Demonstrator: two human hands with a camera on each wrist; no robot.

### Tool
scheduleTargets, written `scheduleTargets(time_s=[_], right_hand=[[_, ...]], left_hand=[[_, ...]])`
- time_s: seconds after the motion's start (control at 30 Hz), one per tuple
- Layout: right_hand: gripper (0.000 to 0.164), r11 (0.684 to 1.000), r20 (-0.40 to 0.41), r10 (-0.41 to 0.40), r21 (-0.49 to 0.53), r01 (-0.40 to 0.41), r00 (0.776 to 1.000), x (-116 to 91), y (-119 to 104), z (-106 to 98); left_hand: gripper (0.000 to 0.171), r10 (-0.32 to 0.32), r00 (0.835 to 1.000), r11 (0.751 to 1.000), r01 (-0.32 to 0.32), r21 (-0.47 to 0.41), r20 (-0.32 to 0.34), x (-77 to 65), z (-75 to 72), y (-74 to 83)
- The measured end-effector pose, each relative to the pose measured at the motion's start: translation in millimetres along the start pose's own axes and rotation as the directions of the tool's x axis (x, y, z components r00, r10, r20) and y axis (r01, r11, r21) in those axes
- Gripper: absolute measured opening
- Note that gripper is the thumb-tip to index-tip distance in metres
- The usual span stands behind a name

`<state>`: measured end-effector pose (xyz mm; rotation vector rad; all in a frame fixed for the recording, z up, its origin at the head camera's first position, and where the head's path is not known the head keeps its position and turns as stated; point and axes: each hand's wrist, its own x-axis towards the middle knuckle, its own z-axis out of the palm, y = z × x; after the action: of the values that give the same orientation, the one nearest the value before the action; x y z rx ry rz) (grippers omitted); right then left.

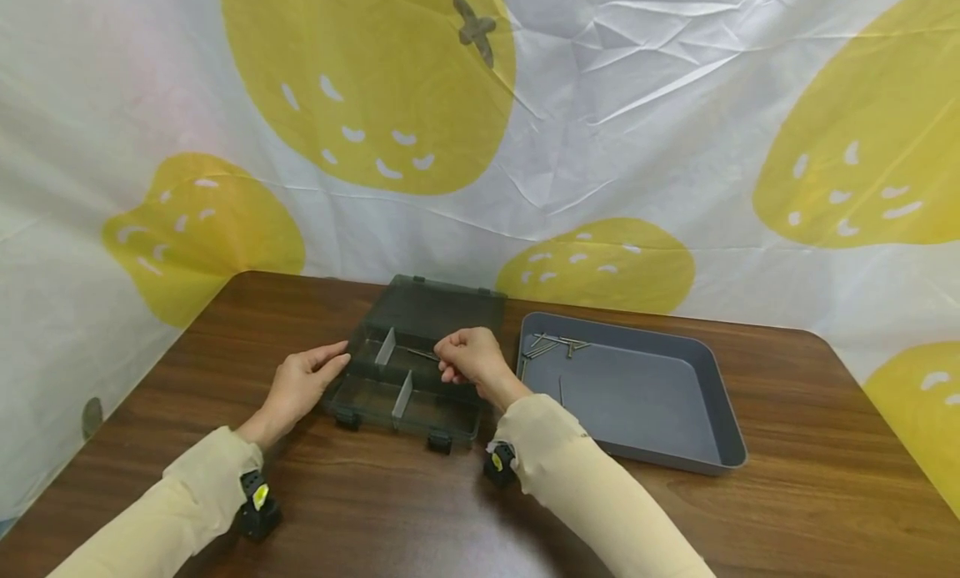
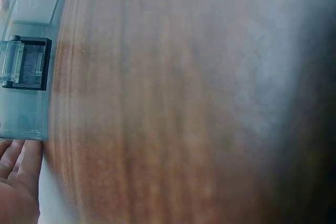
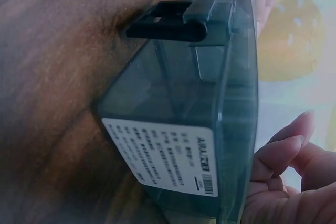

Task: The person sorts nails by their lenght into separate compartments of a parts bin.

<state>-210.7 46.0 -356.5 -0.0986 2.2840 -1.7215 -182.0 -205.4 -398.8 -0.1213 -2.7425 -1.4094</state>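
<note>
A see-through dark plastic compartment box (image 1: 437,408) lies on the table with its lid (image 1: 442,305) tipped back. My left hand (image 1: 298,384) rests its fairly straight fingers against the box's left side; in the left wrist view its fingers (image 2: 21,161) meet the side wall near a black latch (image 2: 32,64). Over the back right compartment, my right hand (image 1: 472,361) pinches a long thin metal screw (image 1: 422,354), which points left toward a grey divider (image 1: 386,346). In the right wrist view the curled fingers (image 3: 278,158) show beyond the box rim, and the screw is hidden.
A grey tray (image 1: 637,394) stands right of the box, with several long metal screws (image 1: 551,344) heaped in its back left corner. Another thin piece (image 1: 561,390) lies near its left wall. Behind the wooden table (image 1: 360,511) hangs a lemon-print cloth (image 1: 600,186).
</note>
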Motion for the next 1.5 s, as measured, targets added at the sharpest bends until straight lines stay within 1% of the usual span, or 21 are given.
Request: scheduleTargets(time_s=[0.2,0.33,0.5,0.7,0.8,0.9,1.07,1.27,1.5], right_hand=[[0.024,0.999,-0.006,-0.019,0.049,0.019,1.000,-7.5,2.8,-6.5],[0.024,0.998,-0.015,-0.022,0.066,0.022,1.000,-14.7,3.4,-19.6],[0.024,0.996,-0.052,-0.008,0.091,0.013,0.999,-23.3,7.2,-50.9],[0.024,0.993,-0.128,0.016,0.115,-0.001,0.992,-31.9,23.5,-93.0],[0.024,0.996,-0.155,0.021,0.087,-0.008,0.988,-36.3,34.2,-108.5],[0.025,0.998,-0.161,0.036,0.056,-0.027,0.986,-41.1,43.8,-119.6],[0.023,0.997,-0.136,0.072,0.007,-0.071,0.988,-47.3,55.2,-130.5],[0.020,0.993,-0.099,0.093,-0.067,-0.100,0.991,-51.2,62.7,-136.1],[0.016,0.990,-0.073,0.112,-0.081,-0.117,0.991,-52.9,68.1,-136.3]], left_hand=[[0.047,-0.008,1.000,1.000,0.008,-0.008,0.002,-3.3,0.9,-1.8],[0.046,-0.003,1.000,1.000,0.003,-0.007,-0.005,-5.1,1.3,-1.1],[0.046,0.003,1.000,1.000,-0.003,-0.011,-0.010,-5.4,1.4,-0.7],[0.046,0.002,1.000,1.000,-0.002,-0.001,-0.013,-6.6,-0.1,-0.3],[0.046,0.000,1.000,1.000,0.000,0.007,-0.015,-7.4,0.1,0.1],[0.046,-0.001,1.000,1.000,0.001,0.009,-0.018,-8.4,0.7,0.5],[0.047,-0.004,1.000,1.000,0.004,0.010,-0.023,-10.1,2.3,1.6],[0.047,-0.002,1.000,1.000,0.002,0.006,-0.028,-11.8,4.6,4.3],[0.046,-0.001,1.000,1.000,0.001,0.011,-0.030,-12.0,5.3,2.5]])
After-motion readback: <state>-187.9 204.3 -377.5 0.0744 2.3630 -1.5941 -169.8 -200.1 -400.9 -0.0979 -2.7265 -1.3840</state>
